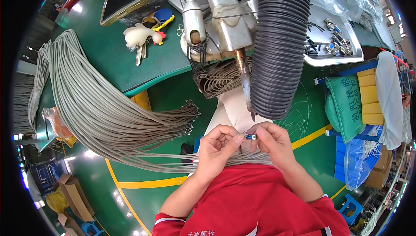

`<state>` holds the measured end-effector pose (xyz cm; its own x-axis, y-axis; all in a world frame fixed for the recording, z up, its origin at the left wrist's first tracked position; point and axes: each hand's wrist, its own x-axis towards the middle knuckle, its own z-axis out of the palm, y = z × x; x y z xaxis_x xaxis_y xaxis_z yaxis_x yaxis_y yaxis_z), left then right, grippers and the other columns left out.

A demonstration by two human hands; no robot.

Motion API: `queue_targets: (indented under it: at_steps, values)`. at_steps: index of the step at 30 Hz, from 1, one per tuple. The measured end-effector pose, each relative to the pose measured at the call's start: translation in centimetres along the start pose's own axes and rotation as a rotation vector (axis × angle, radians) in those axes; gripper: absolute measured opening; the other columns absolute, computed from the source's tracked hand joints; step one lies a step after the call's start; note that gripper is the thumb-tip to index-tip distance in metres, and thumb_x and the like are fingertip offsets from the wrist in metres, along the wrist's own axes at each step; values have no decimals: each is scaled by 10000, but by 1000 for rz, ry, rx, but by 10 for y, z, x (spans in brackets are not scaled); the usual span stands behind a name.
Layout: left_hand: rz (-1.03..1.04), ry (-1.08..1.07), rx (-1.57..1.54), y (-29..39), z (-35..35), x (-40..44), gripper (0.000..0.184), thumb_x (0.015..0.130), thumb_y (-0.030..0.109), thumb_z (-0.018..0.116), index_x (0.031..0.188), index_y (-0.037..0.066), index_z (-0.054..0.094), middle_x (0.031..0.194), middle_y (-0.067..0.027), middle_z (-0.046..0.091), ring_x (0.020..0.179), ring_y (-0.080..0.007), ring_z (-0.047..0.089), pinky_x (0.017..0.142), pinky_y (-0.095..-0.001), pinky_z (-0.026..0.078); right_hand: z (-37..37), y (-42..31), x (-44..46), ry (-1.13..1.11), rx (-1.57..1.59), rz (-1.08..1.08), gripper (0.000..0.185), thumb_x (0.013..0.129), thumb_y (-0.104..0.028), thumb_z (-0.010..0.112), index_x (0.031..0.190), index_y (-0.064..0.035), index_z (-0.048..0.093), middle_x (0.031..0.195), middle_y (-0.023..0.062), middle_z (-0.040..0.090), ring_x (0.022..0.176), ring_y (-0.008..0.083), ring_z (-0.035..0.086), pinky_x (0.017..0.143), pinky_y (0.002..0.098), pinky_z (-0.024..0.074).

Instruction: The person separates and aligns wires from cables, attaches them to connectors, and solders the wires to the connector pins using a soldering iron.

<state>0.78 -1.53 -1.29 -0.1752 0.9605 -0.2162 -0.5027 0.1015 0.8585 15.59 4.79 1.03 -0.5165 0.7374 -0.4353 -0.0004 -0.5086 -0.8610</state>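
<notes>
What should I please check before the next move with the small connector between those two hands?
1. Small connector at both hands' fingertips: ok, between left hand and right hand.
2. Wire joint on it: cannot tell, too small.
3. Soldering iron hot: cannot tell.
4. Hands clear of its tip: cannot tell, depth is unclear.
5. More connectors available: ok, several lie in the tray.
6. Grey cables available: ok, bunched at the left.

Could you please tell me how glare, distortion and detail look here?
Head view: strong fisheye bending, with dark corners; head view: white glare spots on the green tabletop and green floor; head view: blue connector at the fingers too small for detail.
</notes>
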Motion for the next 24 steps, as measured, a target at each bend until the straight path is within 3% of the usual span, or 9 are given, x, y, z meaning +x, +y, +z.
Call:
queue_targets:
  at_steps: [4, 6, 9, 11, 14, 24]
  values:
    - [35, -23, 43, 4, -1, 0, 82, 783, -2, 581, 837, 8, 520, 792, -45, 543, 664, -63, 475, 589, -189, 397, 4, 0, 4, -14, 66, -112, 193, 833, -85, 531, 993, 22, 543, 685, 46, 583, 473, 3, 366, 431, 150, 253]
    - [47, -34, 58, 5, -2, 1, 87, 775, -13, 583, 834, 8, 523, 801, -41, 530, 677, -63, 470, 601, -192, 393, 3, 1, 5, -7, 102, -101, 213, 809, -61, 557, 1001, 30, 546, 738, 60, 602, 520, 5, 425, 434, 153, 263]
    - [224, -61, 338, 2, -7, 3, 95, 750, -8, 617, 820, 16, 558, 852, -16, 508, 685, -39, 469, 566, -165, 370, -4, 0, 3, -23, 128, -56, 236, 791, -44, 577, 1012, 34, 547, 791, 70, 613, 579, 18, 484, 438, 155, 272]
    - [210, -55, 348, 3, -6, 3, 101, 742, -25, 611, 814, 12, 552, 850, -23, 499, 700, -49, 460, 592, -178, 368, -8, -1, 2, -66, 147, 21, 259, 780, -32, 589, 1026, 35, 546, 845, 76, 616, 653, 41, 544, 444, 157, 281]
    - [183, -42, 371, 5, -4, 1, 116, 725, -58, 599, 802, 5, 540, 844, -37, 482, 730, -70, 443, 643, -206, 365, -6, 2, 2, -45, 186, 10, 252, 781, -34, 592, 1020, 32, 548, 866, 78, 614, 700, 61, 567, 448, 158, 285]
    - [244, 15, 387, 2, -3, 1, 115, 719, -61, 594, 790, 12, 540, 836, -32, 485, 668, -53, 419, 579, -183, 337, 0, 5, 2, -10, 193, -46, 228, 784, -50, 597, 995, 26, 555, 861, 84, 621, 718, 76, 583, 450, 157, 286]
